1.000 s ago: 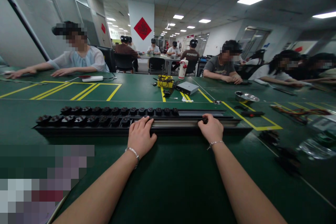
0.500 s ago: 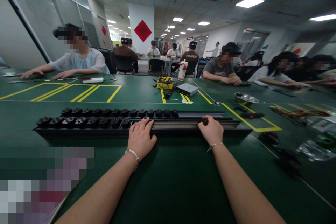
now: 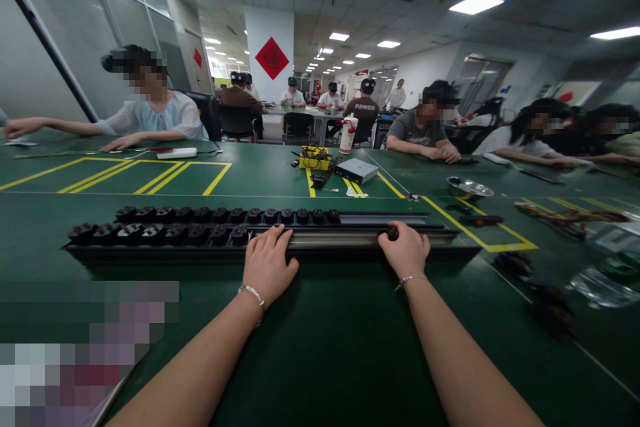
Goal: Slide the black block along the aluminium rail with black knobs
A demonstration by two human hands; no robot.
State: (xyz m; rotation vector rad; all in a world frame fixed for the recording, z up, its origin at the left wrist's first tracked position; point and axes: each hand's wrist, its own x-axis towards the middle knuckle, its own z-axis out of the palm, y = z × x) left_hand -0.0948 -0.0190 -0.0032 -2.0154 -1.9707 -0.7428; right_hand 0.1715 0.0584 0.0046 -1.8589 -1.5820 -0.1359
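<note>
A long black rail (image 3: pixel 340 238) lies across the green table (image 3: pixel 320 333) in front of me, with a second rail (image 3: pixel 380 217) just behind it. Both carry rows of small black parts (image 3: pixel 165 232) along their left halves. My left hand (image 3: pixel 269 262) rests on the near rail beside the last part, fingers curled flat over the edge. My right hand (image 3: pixel 406 251) is closed in a pinch on a small black part (image 3: pixel 392 233) sitting in the near rail's groove. Each wrist wears a thin bracelet.
A yellow box (image 3: pixel 315 156), a grey flat box (image 3: pixel 356 169) and a white bottle (image 3: pixel 347 133) stand at the table's middle back. A metal bowl (image 3: pixel 469 186) and loose black parts (image 3: pixel 550 310) lie to the right. Other people sit around the table. Yellow tape lines mark the surface.
My hands have stayed almost still on the rail. The person at the back left has stretched an arm further left. The view shifted slightly.
</note>
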